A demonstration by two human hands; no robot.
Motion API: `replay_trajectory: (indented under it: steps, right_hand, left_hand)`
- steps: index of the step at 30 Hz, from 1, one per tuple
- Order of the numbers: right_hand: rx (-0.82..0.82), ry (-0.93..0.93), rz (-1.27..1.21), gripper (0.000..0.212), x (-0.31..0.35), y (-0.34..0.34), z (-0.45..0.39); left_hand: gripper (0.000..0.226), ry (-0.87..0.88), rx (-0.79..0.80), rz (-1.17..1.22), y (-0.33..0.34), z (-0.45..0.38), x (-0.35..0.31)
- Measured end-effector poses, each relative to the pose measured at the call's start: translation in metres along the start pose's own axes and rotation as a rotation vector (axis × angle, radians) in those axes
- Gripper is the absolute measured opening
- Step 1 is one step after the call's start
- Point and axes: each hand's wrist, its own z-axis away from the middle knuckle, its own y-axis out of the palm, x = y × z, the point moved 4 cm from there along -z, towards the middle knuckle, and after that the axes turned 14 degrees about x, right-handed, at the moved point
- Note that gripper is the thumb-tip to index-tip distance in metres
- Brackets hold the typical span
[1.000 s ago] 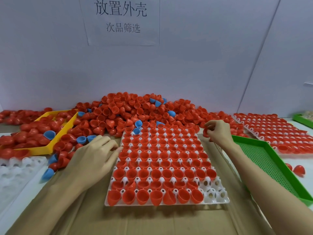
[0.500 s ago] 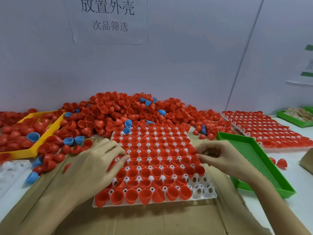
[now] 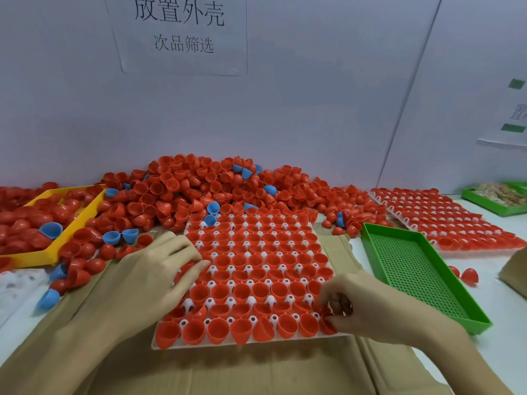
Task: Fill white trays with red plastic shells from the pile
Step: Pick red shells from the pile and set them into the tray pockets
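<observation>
A white tray (image 3: 211, 269) lies on cardboard in front of me, nearly all its cups holding red shells. Behind it a big pile of red shells (image 3: 199, 192) with a few blue ones leans against the wall. My left hand (image 3: 154, 277) rests flat on the tray's left edge, fingers straight over some shells. My right hand (image 3: 368, 306) is at the tray's near right corner, fingertips pinching red shells (image 3: 326, 317) over the last cups there.
A yellow tray (image 3: 71, 223) of red and blue shells sits at the left. A green perforated tray (image 3: 422, 269) lies right of the white tray, and a filled white tray (image 3: 445, 220) behind it. Loose shells (image 3: 469, 275) lie at the right. Another green tray (image 3: 496, 198) sits far right.
My right hand came from the pile down to the tray's near right corner with shells in its fingers. My left hand stayed on the tray's left edge.
</observation>
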Motion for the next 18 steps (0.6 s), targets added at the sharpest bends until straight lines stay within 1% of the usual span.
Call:
replay_trajectory:
  steps: [3,7,11,13,15,18]
  right_hand:
    - [0.045,0.038,0.049,0.018,0.003,0.000,-0.003]
    - [0.115,0.010,0.032,0.022,0.000,-0.014,0.001]
    - [0.177,-0.054,-0.046,0.013,-0.005,-0.034,-0.002]
    - [0.182,-0.089,-0.110,0.015,-0.014,-0.049,-0.012]
    - [0.090,-0.107,-0.180,0.017,-0.030,-0.069,-0.030]
    - [-0.140,-0.055,-0.274,0.011,-0.066,-0.090,-0.073]
  left_hand:
    - [0.045,-0.005,0.013,0.006,-0.001,0.001,0.002]
    - [0.043,-0.006,0.024,0.006,-0.002,0.000,0.005]
    - [0.041,-0.019,0.017,-0.007,-0.005,0.001,0.010]
    - [0.040,-0.018,0.019,-0.022,-0.005,0.001,0.012]
    - [0.040,-0.017,0.031,-0.031,-0.003,0.000,0.014]
    - [0.040,-0.018,0.051,-0.031,0.000,0.000,0.016]
